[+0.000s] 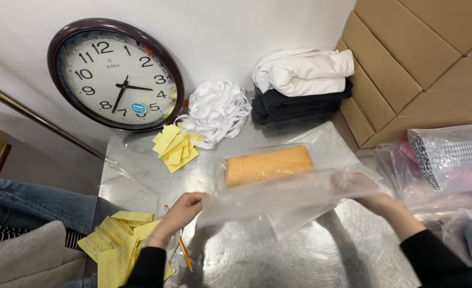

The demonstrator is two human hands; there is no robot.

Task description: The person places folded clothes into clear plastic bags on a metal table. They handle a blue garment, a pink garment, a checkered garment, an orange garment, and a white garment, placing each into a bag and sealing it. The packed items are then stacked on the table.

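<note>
Head view, looking down on a shiny metal table (300, 256). The left hand (181, 212) pinches the near-left edge of a clear plastic bag (278, 200), fingers closed on the film. The right hand (366, 192) lies partly inside or behind the same bag; the cloudy film veils its fingers, so how tightly they close cannot be told. The bag is held stretched between both hands just above the table. Beyond it lies a folded orange garment (268, 164) in its own clear wrapping. A pencil (182, 250) is partly hidden under the left wrist. Yellow paper slips (120, 240) are cut off at the bottom edge; bagged garments (449, 160) run off the right edge.
</note>
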